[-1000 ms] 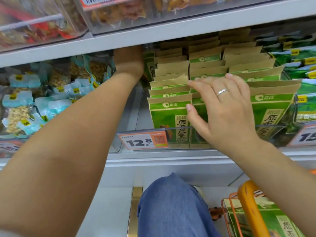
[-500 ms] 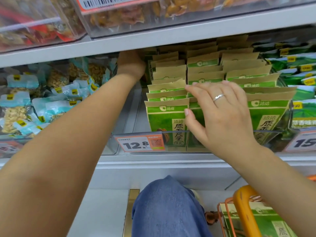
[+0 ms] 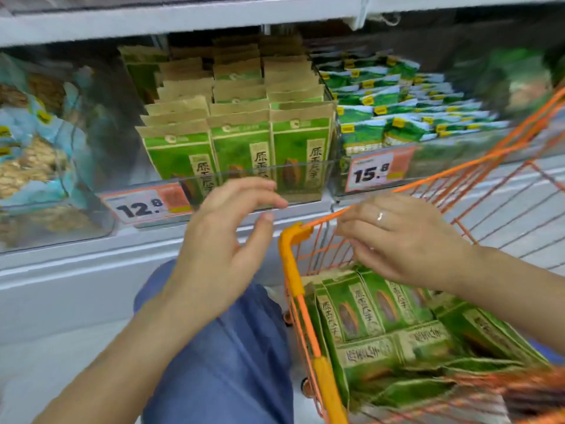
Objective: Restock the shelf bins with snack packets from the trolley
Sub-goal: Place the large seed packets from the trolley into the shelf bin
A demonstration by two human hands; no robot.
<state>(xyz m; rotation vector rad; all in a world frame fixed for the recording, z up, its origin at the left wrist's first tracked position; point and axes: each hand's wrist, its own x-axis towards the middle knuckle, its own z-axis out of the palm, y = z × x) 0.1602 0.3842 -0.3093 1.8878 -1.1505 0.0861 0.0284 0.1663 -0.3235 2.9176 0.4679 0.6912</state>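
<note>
Reaching w/ both empty, loose-fingered hands, right hand (image 3: 397,237) over trolley (image 3: 295,255), left hand (image 3: 226,237) beside: we'd grab upright packets (image 3: 360,307), tops first.

A pale grey metal shelving unit (image 3: 171,19) fills the wall ahead, its upper shelf edge running across the top and a lower ledge (image 3: 91,255) jutting out beneath. Clear plastic fronts line the shelf. An orange-and-white price tag (image 3: 146,206) reads 12.8; another price label (image 3: 377,171) to its right reads 15.8. To the far left, pale blue bags of nuts (image 3: 27,154) sit behind the plastic. The floor (image 3: 55,356) below is light grey. Lighting is even and soft, with the right side blurred.
</note>
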